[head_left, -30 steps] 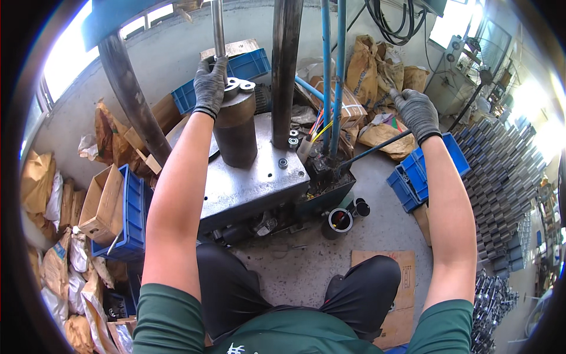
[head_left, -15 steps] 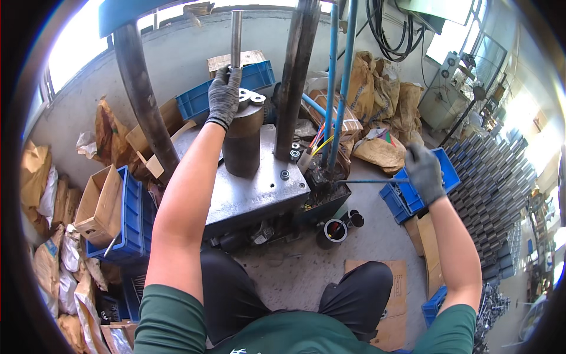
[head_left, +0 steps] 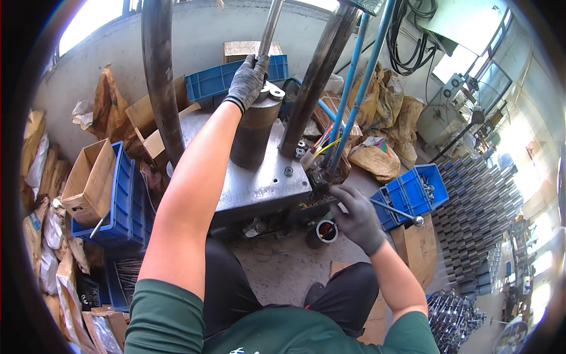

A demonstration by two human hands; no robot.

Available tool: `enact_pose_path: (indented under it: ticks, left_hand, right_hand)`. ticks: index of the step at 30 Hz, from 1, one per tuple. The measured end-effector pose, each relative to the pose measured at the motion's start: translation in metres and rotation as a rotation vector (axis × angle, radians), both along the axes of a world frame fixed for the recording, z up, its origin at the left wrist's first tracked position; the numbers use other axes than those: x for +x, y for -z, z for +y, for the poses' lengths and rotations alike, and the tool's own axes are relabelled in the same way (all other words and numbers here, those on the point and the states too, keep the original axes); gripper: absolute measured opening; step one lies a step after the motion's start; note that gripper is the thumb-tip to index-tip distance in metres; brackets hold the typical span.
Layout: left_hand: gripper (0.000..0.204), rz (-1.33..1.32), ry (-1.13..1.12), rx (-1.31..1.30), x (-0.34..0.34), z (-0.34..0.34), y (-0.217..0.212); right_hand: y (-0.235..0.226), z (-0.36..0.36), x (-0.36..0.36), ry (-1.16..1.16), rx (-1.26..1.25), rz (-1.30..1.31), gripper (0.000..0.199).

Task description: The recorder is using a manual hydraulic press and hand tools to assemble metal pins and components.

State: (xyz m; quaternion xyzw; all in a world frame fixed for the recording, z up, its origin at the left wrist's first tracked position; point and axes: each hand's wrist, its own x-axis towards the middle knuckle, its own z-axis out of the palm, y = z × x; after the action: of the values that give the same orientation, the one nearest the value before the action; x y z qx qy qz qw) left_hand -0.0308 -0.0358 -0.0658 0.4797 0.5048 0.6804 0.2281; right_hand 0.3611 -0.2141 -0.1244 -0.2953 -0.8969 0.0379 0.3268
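Observation:
My left hand [head_left: 249, 82], in a grey glove, is closed round the lower end of an upright metal rod [head_left: 272, 26]. It is above a dark steel cylinder [head_left: 256, 134] standing on a thick metal plate [head_left: 253, 186]. A pale metal part with ringed ends [head_left: 275, 92] lies on the cylinder's top beside the hand, partly hidden by it. My gloved right hand [head_left: 359, 221], slightly blurred, hangs in the air with thumb and fingers apart. Just right of it, a thin lever [head_left: 392, 207] ends in a round knob [head_left: 418, 221], apart from the hand.
Dark posts [head_left: 159, 76] and blue pipes [head_left: 361, 88] rise around the plate. A small round pot [head_left: 323, 232] stands on the floor. Blue bins [head_left: 407, 194] and stacked metal tubes [head_left: 483, 206] are at right; a blue crate [head_left: 127, 206] bearing a cardboard box [head_left: 88, 180] is at left.
My right hand has come off the lever's knobbed end and moved left and down. The lever now slopes downward. My left hand keeps its grip on the rod; the whole view has shifted.

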Motion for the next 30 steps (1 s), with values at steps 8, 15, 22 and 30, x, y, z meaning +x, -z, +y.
enact_pose_path:
  ticks: [8, 15, 22, 30]
  left_hand:
    - [0.021, 0.110, 0.065, 0.048, -0.004, 0.002, 0.002]
    - [0.025, 0.196, -0.084, 0.016, -0.008, 0.009, 0.009]
    - [0.029, 0.253, -0.136, -0.027, -0.003, 0.012, 0.012]
    - [0.019, 0.224, -0.109, 0.044, -0.006, 0.010, 0.013]
  right_hand:
    - [0.121, 0.128, -0.088, 0.159, -0.126, -0.141, 0.031]
    - [0.136, 0.142, -0.127, 0.330, -0.147, -0.348, 0.029]
    - [0.104, 0.158, -0.142, 0.208, -0.199, 0.247, 0.020]
    - [-0.030, 0.176, -0.211, -0.048, 0.145, 0.544, 0.020]
